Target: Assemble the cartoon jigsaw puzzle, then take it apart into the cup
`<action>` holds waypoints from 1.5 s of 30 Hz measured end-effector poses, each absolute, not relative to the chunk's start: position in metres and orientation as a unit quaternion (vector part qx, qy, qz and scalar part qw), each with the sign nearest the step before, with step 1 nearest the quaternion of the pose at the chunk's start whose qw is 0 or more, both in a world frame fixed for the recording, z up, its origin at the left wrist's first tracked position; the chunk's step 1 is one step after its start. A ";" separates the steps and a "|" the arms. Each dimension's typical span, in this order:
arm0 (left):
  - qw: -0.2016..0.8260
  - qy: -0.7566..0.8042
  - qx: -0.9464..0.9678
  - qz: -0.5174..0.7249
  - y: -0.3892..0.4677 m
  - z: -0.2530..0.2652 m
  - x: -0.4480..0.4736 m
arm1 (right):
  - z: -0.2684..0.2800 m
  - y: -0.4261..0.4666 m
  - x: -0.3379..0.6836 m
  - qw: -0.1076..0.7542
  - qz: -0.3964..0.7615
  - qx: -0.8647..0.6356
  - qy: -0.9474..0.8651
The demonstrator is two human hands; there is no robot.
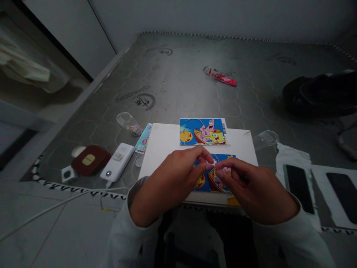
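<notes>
My left hand (184,173) and my right hand (248,184) meet fingertip to fingertip over a blue cartoon card (206,182). Both are closed in a pinch. A tiny pale bit shows between the fingertips, too small to name. Part of the card is hidden under the fingers. Beyond them, a second cartoon card (203,131), with a pink starfish and a yellow figure in a boat, lies flat. Both cards rest on a white board (163,145).
Left of the board are a clear cup with small bits (129,124), a white power bank (117,162) and a brown case (90,160). On the right are an empty clear cup (266,140) and a phone (299,188). A red wrapper (220,76) lies further back.
</notes>
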State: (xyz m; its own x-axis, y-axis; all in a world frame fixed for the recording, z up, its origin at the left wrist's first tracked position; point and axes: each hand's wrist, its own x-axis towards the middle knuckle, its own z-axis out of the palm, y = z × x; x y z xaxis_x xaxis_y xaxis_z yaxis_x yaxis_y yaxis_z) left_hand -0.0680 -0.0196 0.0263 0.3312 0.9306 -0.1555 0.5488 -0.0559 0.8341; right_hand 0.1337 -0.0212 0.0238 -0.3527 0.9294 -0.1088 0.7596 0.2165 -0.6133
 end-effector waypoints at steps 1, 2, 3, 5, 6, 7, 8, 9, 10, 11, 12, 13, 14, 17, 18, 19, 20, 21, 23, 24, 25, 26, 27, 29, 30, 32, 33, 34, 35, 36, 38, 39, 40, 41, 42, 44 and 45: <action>0.432 0.535 0.692 0.221 -0.019 0.026 -0.068 | 0.023 -0.021 0.134 0.141 0.302 -0.554 -0.763; 0.433 0.534 0.692 0.220 -0.019 0.025 -0.068 | 0.023 -0.020 0.135 0.140 0.306 -0.556 -0.760; 0.434 0.534 0.692 0.219 -0.019 0.025 -0.067 | 0.023 -0.020 0.135 0.139 0.312 -0.558 -0.757; 0.429 0.536 0.694 0.215 -0.019 0.024 -0.066 | 0.023 -0.020 0.135 0.135 0.320 -0.558 -0.754; 0.425 0.540 0.695 0.212 -0.019 0.024 -0.065 | 0.022 -0.020 0.135 0.133 0.318 -0.559 -0.754; 0.421 0.546 0.694 0.209 -0.019 0.024 -0.064 | 0.022 -0.019 0.135 0.130 0.315 -0.559 -0.756; 0.417 0.551 0.693 0.206 -0.019 0.024 -0.062 | 0.022 -0.019 0.136 0.126 0.311 -0.559 -0.759; 0.413 0.555 0.693 0.203 -0.019 0.024 -0.061 | 0.021 -0.018 0.138 0.122 0.307 -0.559 -0.761; 0.408 0.557 0.696 0.200 -0.019 0.024 -0.059 | 0.020 -0.017 0.139 0.117 0.305 -0.559 -0.762; 0.400 0.559 0.700 0.193 -0.019 0.023 -0.058 | 0.018 -0.015 0.141 0.112 0.303 -0.561 -0.762; 0.388 0.566 0.705 0.181 -0.019 0.022 -0.058 | 0.015 -0.014 0.144 0.108 0.300 -0.563 -0.762; 0.371 0.577 0.709 0.164 -0.020 0.021 -0.057 | 0.012 -0.012 0.146 0.103 0.294 -0.567 -0.762; 0.350 0.592 0.712 0.141 -0.020 0.019 -0.057 | 0.008 -0.010 0.148 0.097 0.284 -0.574 -0.762; 0.289 0.632 0.715 0.071 -0.020 0.013 -0.057 | -0.005 -0.006 0.149 0.070 0.243 -0.606 -0.754; 0.275 0.639 0.716 0.056 -0.020 0.012 -0.057 | -0.010 -0.006 0.147 0.062 0.230 -0.619 -0.749; 0.266 0.643 0.717 0.047 -0.020 0.010 -0.057 | -0.013 -0.006 0.145 0.056 0.220 -0.628 -0.744; 0.262 0.646 0.716 0.042 -0.020 0.009 -0.056 | -0.016 -0.006 0.143 0.051 0.213 -0.633 -0.742; 0.260 0.650 0.713 0.038 -0.020 0.008 -0.055 | -0.017 -0.007 0.141 0.045 0.208 -0.635 -0.743; 0.261 0.649 0.714 0.035 -0.020 0.007 -0.052 | -0.019 -0.007 0.139 0.031 0.204 -0.630 -0.749; 0.264 0.646 0.716 0.034 -0.020 0.006 -0.050 | -0.019 -0.007 0.139 0.019 0.209 -0.625 -0.752; 0.266 0.642 0.718 0.033 -0.020 0.006 -0.049 | -0.019 -0.006 0.141 0.004 0.217 -0.619 -0.755; 0.268 0.639 0.720 0.031 -0.020 0.005 -0.047 | -0.019 -0.005 0.143 -0.010 0.225 -0.613 -0.757; 0.271 0.637 0.722 0.029 -0.020 0.004 -0.046 | -0.019 -0.003 0.145 -0.022 0.234 -0.607 -0.759; 0.272 0.635 0.723 0.023 -0.020 0.002 -0.044 | -0.020 -0.001 0.150 -0.040 0.246 -0.598 -0.762; 0.270 0.635 0.723 0.020 -0.020 0.002 -0.043 | -0.020 0.000 0.151 -0.045 0.250 -0.595 -0.763; 0.262 0.637 0.725 0.016 -0.020 0.000 -0.042 | -0.021 -0.001 0.151 -0.047 0.247 -0.596 -0.763; 0.258 0.638 0.726 0.015 -0.020 0.000 -0.041 | -0.021 -0.001 0.151 -0.044 0.239 -0.598 -0.763; 0.255 0.639 0.726 0.013 -0.020 -0.001 -0.040 | -0.021 -0.002 0.150 -0.038 0.227 -0.603 -0.764; 0.254 0.640 0.725 0.010 -0.021 -0.001 -0.040 | -0.021 -0.003 0.149 -0.034 0.216 -0.605 -0.765; 0.252 0.642 0.724 0.009 -0.021 -0.002 -0.040 | -0.021 -0.003 0.149 -0.033 0.210 -0.605 -0.768; 0.248 0.645 0.723 0.007 -0.022 -0.002 -0.039 | -0.021 -0.002 0.151 -0.039 0.214 -0.594 -0.774; 0.247 0.646 0.722 0.008 -0.022 -0.002 -0.039 | -0.022 -0.002 0.153 -0.043 0.220 -0.589 -0.777; 0.246 0.647 0.722 0.009 -0.022 -0.002 -0.039 | -0.022 -0.001 0.156 -0.047 0.223 -0.585 -0.779; 0.246 0.647 0.721 0.010 -0.022 -0.002 -0.039 | -0.023 0.000 0.158 -0.048 0.223 -0.583 -0.780; 0.248 0.647 0.721 0.009 -0.023 -0.002 -0.039 | -0.023 0.001 0.160 -0.049 0.222 -0.583 -0.780; 0.248 0.647 0.721 0.006 -0.022 -0.001 -0.038 | -0.024 0.002 0.162 -0.052 0.222 -0.586 -0.778; 0.247 0.647 0.721 0.004 -0.022 -0.001 -0.038 | -0.024 0.002 0.162 -0.052 0.224 -0.586 -0.777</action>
